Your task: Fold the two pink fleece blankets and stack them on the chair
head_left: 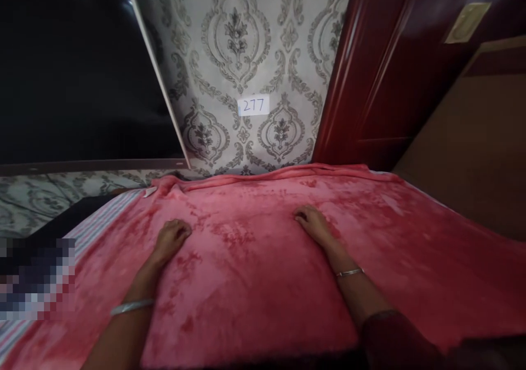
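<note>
A plush blanket in mottled pink and deeper red [255,293] lay spread across most of the view, reaching from the near edge to the wall, its surface mostly smooth and its far edge gathered into a low, rumpled ridge. A large flat black screen with a pale side edge [82,74] filled the upper left. Between it and a glossy dark-red wooden panel [370,85] on the right ran pale wallpaper with grey damask medallions [283,57]. A plain brown surface [472,151] stood at the far right. Along the blanket's left side, a strip of white cloth with grey and pinkish stripes [96,216] showed from beneath.

Both hands were over the blanket's middle, well apart. The left hand [170,239] was narrow, its fingers curled inward; the right hand [314,225], a little farther forward, was bent likewise, fingers near the thumb. Whether either pinched the fabric could not be told. A dark sleeve [394,337] covered the right arm below the forearm.

A yellowish rectangular plate [467,23] sat high on the red panel, and a white paper label reading "277" [253,105] on the wallpaper. A broad silvery bangle [132,306] circled the left forearm, a thinner bracelet [350,272] the right.
</note>
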`<state>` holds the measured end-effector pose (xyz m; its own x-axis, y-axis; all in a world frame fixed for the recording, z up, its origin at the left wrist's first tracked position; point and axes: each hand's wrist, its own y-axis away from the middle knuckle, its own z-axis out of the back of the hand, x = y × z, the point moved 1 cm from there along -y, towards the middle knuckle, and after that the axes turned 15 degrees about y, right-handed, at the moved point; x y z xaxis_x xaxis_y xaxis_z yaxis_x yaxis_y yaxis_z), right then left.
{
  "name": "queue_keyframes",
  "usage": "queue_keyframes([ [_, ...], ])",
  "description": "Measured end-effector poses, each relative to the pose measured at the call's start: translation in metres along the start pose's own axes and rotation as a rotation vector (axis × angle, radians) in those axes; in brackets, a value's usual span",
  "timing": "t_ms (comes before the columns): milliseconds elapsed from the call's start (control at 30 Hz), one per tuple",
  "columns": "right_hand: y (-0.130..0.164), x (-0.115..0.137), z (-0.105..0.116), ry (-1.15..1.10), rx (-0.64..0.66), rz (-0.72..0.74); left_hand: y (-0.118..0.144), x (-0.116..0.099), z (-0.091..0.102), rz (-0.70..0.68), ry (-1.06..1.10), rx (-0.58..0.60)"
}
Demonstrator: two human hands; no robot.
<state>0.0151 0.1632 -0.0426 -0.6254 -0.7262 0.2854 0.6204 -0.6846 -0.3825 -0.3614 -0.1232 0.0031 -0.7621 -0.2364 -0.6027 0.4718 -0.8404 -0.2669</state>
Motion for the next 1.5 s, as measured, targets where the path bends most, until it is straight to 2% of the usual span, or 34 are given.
queue_keyframes([
  [133, -0.003, 0.005, 0.001, 0.088, -0.002, -0.019, -0.003, 0.006, -0.003, -0.119, -0.083, -0.044],
  [300, -0.003, 0.008, 0.000, 0.139, -0.068, -0.067, 0.000, 0.003, -0.005, -0.232, -0.114, -0.163],
  [700, 0.001, 0.004, -0.002, 0.058, -0.343, -0.094, 0.011, -0.013, -0.004, -0.172, -0.036, -0.406],
  [1000, 0.007, 0.001, 0.007, 0.029, -0.509, -0.076, 0.018, -0.017, -0.001, -0.177, -0.102, -0.528],
  [1167, 0.009, -0.002, 0.009, 0.028, -0.502, -0.060, 0.019, -0.020, -0.002, -0.101, -0.169, -0.485],
  [1500, 0.011, -0.001, -0.001, 0.110, -0.324, -0.080, 0.023, -0.031, -0.004, 0.126, -0.309, -0.275],
])
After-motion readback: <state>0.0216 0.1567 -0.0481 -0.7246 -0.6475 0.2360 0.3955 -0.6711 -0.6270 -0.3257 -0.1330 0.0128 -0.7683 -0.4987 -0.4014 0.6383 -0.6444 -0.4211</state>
